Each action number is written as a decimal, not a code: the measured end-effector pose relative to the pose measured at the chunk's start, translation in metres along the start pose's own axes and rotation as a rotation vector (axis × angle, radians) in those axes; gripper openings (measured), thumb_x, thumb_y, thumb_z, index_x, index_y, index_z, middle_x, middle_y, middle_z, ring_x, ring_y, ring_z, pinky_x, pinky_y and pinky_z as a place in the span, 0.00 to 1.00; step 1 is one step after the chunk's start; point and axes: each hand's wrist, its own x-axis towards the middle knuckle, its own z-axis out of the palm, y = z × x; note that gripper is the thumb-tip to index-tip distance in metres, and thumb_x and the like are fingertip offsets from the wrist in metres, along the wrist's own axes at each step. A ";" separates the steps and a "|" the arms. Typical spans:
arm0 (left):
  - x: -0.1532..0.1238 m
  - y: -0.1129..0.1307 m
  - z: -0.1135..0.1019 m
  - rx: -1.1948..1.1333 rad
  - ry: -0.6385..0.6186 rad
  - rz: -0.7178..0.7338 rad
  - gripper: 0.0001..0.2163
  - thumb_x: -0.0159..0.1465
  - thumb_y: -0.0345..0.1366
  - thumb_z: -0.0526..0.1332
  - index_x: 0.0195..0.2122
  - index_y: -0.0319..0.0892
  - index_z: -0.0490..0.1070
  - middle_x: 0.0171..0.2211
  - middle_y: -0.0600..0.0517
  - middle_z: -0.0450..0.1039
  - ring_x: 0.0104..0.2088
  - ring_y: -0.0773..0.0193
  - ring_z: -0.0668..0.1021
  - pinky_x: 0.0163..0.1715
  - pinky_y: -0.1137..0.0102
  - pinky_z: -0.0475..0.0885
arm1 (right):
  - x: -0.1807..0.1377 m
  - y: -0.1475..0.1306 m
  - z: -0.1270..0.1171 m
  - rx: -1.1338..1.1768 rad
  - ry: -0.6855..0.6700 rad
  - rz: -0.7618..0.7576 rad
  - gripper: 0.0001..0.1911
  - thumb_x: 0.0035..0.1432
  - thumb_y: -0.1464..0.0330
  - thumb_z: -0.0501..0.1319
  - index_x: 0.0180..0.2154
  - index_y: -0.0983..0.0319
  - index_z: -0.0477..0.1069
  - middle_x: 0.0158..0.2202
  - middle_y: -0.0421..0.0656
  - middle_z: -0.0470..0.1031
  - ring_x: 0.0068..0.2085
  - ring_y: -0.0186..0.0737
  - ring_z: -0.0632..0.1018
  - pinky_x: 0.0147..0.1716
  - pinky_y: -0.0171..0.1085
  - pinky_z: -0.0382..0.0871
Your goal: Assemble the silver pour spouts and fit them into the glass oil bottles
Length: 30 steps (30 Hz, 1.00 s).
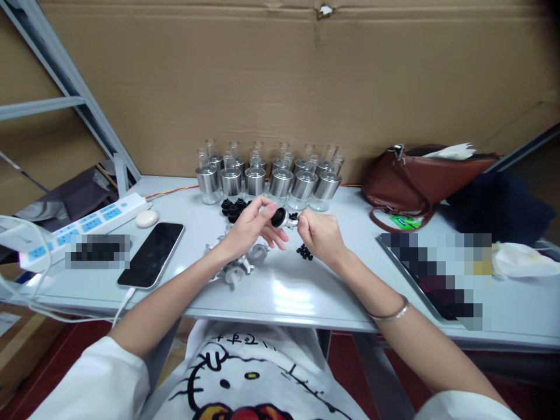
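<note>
We see a silver fitting point(290, 223) with a rounded black end, above the worktop point(254, 300). Our right hand point(321, 236), curled tight, grips its silver side; our left hand point(258, 224), half-open, meets the black end, its hold unclear.

Held in right hand point(321, 236): metal part point(292, 223) with black top point(277, 217), beside left hand point(254, 224). On the surface point(332, 286) below: loose metal parts point(259, 252), small black pieces point(305, 252). Behind: two rows of glass bottles point(281, 182) with metal sleeves. At left: phone point(151, 255). At right: brown bag point(405, 181).
</note>
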 end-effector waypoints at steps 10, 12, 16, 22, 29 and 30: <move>0.004 -0.003 -0.008 0.100 -0.007 -0.132 0.22 0.60 0.59 0.51 0.29 0.42 0.57 0.13 0.53 0.71 0.10 0.67 0.72 0.10 0.78 0.61 | 0.003 -0.005 -0.005 -0.059 0.041 -0.220 0.19 0.66 0.71 0.45 0.21 0.59 0.56 0.15 0.36 0.58 0.17 0.33 0.58 0.20 0.34 0.54; 0.004 -0.002 -0.009 0.115 -0.015 -0.145 0.23 0.61 0.59 0.51 0.27 0.41 0.58 0.12 0.53 0.70 0.10 0.68 0.71 0.10 0.78 0.60 | 0.003 -0.007 -0.006 -0.056 0.054 -0.242 0.19 0.66 0.71 0.44 0.21 0.59 0.57 0.15 0.37 0.59 0.17 0.33 0.58 0.20 0.35 0.54; 0.004 -0.004 -0.010 0.205 -0.102 -0.263 0.25 0.64 0.57 0.47 0.22 0.39 0.61 0.10 0.53 0.65 0.08 0.71 0.67 0.11 0.78 0.60 | 0.003 -0.010 -0.006 -0.040 0.080 -0.343 0.19 0.65 0.71 0.45 0.21 0.59 0.58 0.15 0.38 0.62 0.18 0.34 0.60 0.21 0.34 0.56; 0.007 -0.012 -0.016 0.460 0.080 0.200 0.23 0.62 0.58 0.49 0.41 0.41 0.61 0.35 0.46 0.75 0.27 0.64 0.79 0.23 0.72 0.69 | 0.001 -0.004 -0.001 0.133 0.083 0.022 0.20 0.66 0.68 0.45 0.21 0.59 0.56 0.14 0.35 0.58 0.16 0.30 0.60 0.18 0.33 0.54; 0.006 -0.018 -0.027 1.233 0.064 0.882 0.12 0.64 0.41 0.58 0.46 0.43 0.64 0.45 0.46 0.73 0.47 0.60 0.75 0.46 0.64 0.67 | -0.001 -0.003 0.002 0.396 0.016 0.411 0.23 0.67 0.60 0.44 0.20 0.59 0.53 0.12 0.33 0.56 0.14 0.28 0.58 0.16 0.31 0.53; 0.006 -0.018 -0.027 1.252 0.082 0.893 0.10 0.65 0.40 0.57 0.45 0.42 0.64 0.44 0.46 0.74 0.45 0.61 0.76 0.45 0.65 0.66 | 0.000 -0.004 0.002 0.396 0.013 0.400 0.22 0.67 0.60 0.44 0.20 0.59 0.53 0.12 0.33 0.56 0.14 0.28 0.58 0.16 0.31 0.53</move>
